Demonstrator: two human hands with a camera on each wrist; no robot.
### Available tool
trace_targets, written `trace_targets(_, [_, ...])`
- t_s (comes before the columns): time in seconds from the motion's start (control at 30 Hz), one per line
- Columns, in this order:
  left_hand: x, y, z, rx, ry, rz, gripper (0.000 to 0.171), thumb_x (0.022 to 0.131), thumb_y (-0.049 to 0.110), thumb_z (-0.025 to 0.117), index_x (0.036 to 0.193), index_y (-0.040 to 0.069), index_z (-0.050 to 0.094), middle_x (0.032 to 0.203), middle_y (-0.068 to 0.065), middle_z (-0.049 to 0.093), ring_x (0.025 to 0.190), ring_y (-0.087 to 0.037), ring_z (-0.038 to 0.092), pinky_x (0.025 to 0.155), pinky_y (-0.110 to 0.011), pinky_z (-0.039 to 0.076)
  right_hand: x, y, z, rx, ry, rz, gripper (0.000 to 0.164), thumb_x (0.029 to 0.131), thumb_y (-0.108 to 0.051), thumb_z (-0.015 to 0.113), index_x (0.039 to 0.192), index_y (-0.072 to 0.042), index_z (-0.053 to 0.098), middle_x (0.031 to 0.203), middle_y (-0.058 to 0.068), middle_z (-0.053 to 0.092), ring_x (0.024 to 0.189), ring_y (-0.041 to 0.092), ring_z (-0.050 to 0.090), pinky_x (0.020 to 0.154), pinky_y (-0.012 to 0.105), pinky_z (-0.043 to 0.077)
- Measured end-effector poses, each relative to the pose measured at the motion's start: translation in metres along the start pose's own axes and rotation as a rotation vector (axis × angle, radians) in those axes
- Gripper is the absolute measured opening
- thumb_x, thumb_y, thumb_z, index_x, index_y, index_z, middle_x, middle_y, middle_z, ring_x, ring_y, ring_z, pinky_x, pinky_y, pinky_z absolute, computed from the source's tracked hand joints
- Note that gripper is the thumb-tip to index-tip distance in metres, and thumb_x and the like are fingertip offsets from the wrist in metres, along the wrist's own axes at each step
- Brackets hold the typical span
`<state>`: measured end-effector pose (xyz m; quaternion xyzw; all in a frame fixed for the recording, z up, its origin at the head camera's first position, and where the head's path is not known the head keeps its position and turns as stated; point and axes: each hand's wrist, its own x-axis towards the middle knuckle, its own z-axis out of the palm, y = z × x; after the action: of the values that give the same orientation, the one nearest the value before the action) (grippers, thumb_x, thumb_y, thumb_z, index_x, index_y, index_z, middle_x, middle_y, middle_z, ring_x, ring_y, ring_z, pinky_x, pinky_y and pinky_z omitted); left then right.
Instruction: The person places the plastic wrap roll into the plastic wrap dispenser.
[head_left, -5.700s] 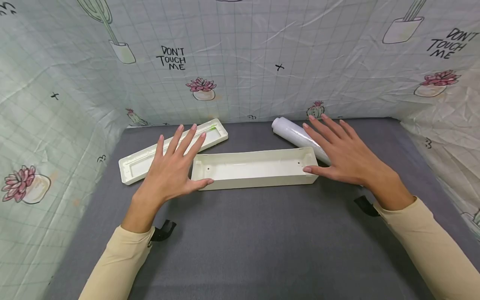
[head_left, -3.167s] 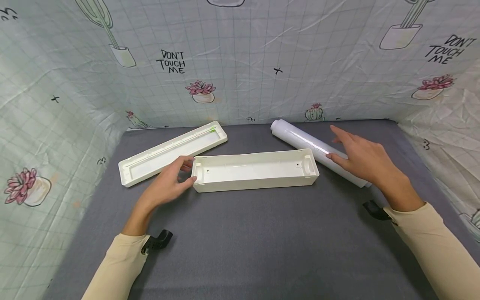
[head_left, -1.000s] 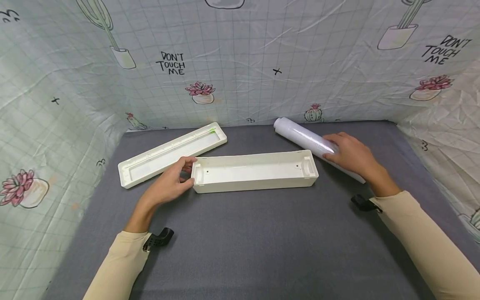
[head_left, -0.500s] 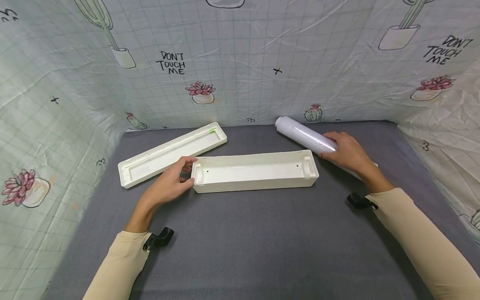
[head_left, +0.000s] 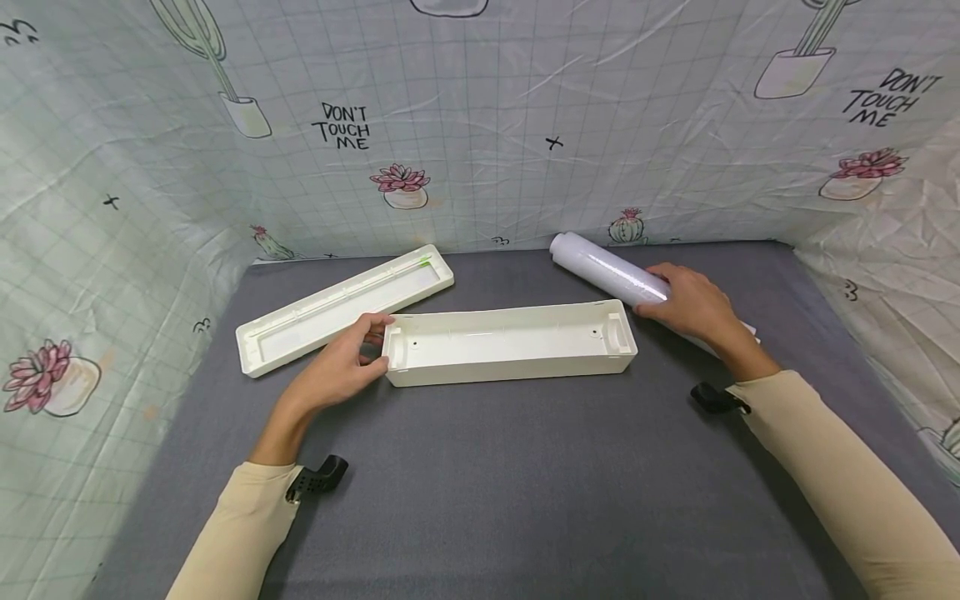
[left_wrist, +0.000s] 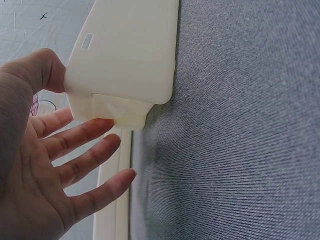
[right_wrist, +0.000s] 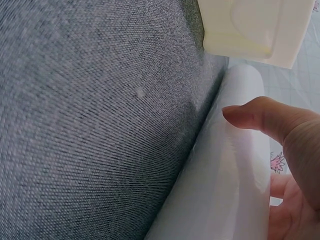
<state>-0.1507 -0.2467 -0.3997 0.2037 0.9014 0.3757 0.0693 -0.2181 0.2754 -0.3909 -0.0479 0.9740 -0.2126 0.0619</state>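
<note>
A long cream plastic box [head_left: 510, 342], open at the top, sits mid-table in the head view. My left hand [head_left: 339, 363] holds its left end, thumb and fingertips at the corners; in the left wrist view the lower fingers [left_wrist: 95, 197] extend free of it. Behind the box's right end, a roll of plastic wrap [head_left: 603, 268] lies slantwise. My right hand [head_left: 692, 307] grips the roll, thumb on the near side and fingers over the far side, hiding part of it. The right wrist view has the thumb [right_wrist: 245, 116] pressed on the shiny film [right_wrist: 220, 175].
The matching long lid [head_left: 345, 311], with a small green piece [head_left: 426, 262] near its right end, lies slanted behind my left hand. A patterned cloth [head_left: 480, 125] walls the back and sides. Dark grey fabric [head_left: 510, 483] covers the table.
Both hands were spread open over the box earlier; the left then took the box's left end. The right hand closed on the roll and turned it slightly, its far end shifting right.
</note>
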Motion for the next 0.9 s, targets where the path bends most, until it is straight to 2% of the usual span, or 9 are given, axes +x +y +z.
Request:
trace_targets(0.13, [0.0000, 0.0006, -0.0007, 0.008, 0.001, -0.007, 0.058, 0.093, 0.006, 0.062, 0.147, 0.004, 0.040, 0.133, -0.021, 0.056, 0.122, -0.038, 0.057, 0.094, -0.055, 0.050, 0.0011, 0.0012, -0.0004, 0.002, -0.006, 0.010, 0.076, 0.087, -0.044, 0.074, 0.148, -0.007, 0.047, 0.138, 0.027, 0.053, 0.115, 0.044, 0.054, 0.083, 0.063, 0.043])
trace_targets(0.37, [0.0007, 0.0008, -0.0005, 0.014, -0.005, -0.009, 0.059, 0.093, 0.006, 0.062, 0.147, 0.004, 0.040, 0.134, -0.021, 0.056, 0.122, -0.038, 0.057, 0.094, -0.055, 0.050, -0.0006, 0.0047, 0.0013, 0.013, 0.032, 0.016, 0.076, 0.085, -0.048, 0.075, 0.146, -0.009, 0.050, 0.135, 0.027, 0.057, 0.110, 0.043, 0.056, 0.079, 0.060, 0.043])
trace_targets(0.9, [-0.0015, 0.0024, 0.0003, 0.011, -0.002, -0.023, 0.059, 0.093, 0.006, 0.062, 0.148, 0.004, 0.040, 0.133, -0.020, 0.056, 0.122, -0.037, 0.056, 0.093, -0.055, 0.051, -0.0052, 0.0059, -0.0039, 0.027, 0.096, -0.008, 0.073, 0.082, -0.046, 0.080, 0.142, -0.013, 0.055, 0.129, 0.023, 0.062, 0.102, 0.039, 0.059, 0.074, 0.052, 0.041])
